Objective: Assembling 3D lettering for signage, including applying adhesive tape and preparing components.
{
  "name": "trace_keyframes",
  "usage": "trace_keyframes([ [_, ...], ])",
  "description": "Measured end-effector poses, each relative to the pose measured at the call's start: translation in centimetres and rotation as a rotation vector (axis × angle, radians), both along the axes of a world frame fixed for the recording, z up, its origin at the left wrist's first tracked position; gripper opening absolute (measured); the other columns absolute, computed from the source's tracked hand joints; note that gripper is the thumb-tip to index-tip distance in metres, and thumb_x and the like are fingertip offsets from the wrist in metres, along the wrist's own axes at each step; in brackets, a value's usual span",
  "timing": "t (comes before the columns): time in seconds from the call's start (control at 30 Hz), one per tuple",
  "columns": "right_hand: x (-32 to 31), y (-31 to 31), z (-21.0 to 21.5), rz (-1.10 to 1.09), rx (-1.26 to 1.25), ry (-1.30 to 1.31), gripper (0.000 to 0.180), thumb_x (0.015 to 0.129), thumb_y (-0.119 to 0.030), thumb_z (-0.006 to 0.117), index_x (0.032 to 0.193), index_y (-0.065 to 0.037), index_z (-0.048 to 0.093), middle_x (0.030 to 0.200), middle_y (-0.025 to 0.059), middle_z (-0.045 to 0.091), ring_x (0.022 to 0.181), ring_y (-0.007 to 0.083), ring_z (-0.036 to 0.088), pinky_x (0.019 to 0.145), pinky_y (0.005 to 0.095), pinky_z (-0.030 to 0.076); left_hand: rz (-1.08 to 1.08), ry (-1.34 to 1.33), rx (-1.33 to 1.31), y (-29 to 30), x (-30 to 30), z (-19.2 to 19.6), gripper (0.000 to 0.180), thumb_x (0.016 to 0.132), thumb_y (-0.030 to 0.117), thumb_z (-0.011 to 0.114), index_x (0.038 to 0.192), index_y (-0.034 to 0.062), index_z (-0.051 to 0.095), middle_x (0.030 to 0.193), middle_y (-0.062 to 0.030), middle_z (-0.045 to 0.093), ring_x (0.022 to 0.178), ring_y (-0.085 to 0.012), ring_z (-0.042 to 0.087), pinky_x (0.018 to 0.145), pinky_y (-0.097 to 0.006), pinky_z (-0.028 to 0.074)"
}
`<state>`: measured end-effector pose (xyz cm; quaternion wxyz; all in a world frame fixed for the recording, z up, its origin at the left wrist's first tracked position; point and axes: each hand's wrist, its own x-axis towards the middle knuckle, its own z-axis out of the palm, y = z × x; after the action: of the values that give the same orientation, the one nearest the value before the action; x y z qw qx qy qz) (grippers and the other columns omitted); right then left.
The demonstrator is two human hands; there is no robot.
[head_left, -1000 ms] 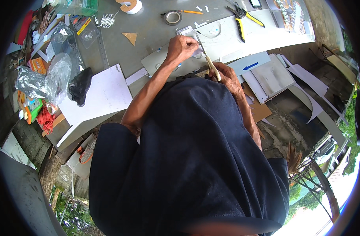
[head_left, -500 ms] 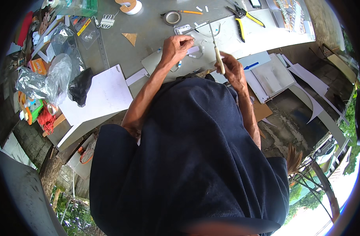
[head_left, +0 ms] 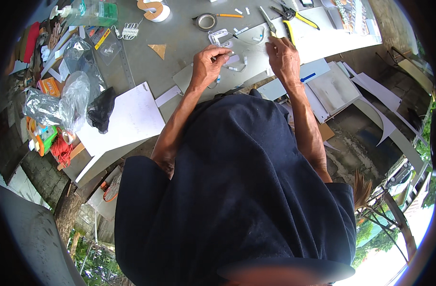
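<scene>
While both hands work at the far middle of the grey worktop, small white pieces on a thin wire lie between them.

Left hand is curled, thumb and fingertips pressed together on a small white piece (too small to identify further). Right hand rests palm down just beside the wire, fingers bent and close together; whether it grips anything cannot be told. A white clip-like part lies just beyond the left hand. Farther out sit a tape roll, yellow-handled pliers and a slim metal tool. A large white sheet lies well to the left, with a black cloth and clear plastic bags at its edge.
</scene>
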<state>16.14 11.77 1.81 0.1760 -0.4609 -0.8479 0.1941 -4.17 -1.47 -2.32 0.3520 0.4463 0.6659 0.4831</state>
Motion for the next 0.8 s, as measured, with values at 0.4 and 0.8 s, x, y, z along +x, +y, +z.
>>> trace_keyframes([
  [0.4, -2.9, -3.3, -0.7, 0.217, -0.536, 0.272, 0.019, 0.090, -0.015, 0.074, 0.101, 0.000, 0.075, 0.084, 0.0115, 0.076, 0.072, 0.0189, 0.070, 0.069, 0.0329, 0.056, -0.003, 0.207, 0.041, -0.5, 1.7, 1.1, 0.015, 0.084, 0.004, 0.078, 0.099, 0.0046, 0.078, 0.084, -0.0068, 0.069, 0.070, -0.0162, 0.067, 0.063, -0.031, 0.052],
  [0.8, -1.8, -4.1, -1.4, 0.175, -0.691, 0.277, 0.019, 0.087, -0.015, 0.078, 0.099, 0.000, 0.075, 0.082, 0.0096, 0.073, 0.071, 0.0171, 0.066, 0.068, 0.0321, 0.054, -0.036, 0.367, 0.062, -1.3, 1.7, 0.1, 0.014, 0.081, 0.006, 0.080, 0.094, 0.0044, 0.077, 0.082, -0.0062, 0.067, 0.069, -0.0211, 0.064, 0.065, -0.035, 0.051],
])
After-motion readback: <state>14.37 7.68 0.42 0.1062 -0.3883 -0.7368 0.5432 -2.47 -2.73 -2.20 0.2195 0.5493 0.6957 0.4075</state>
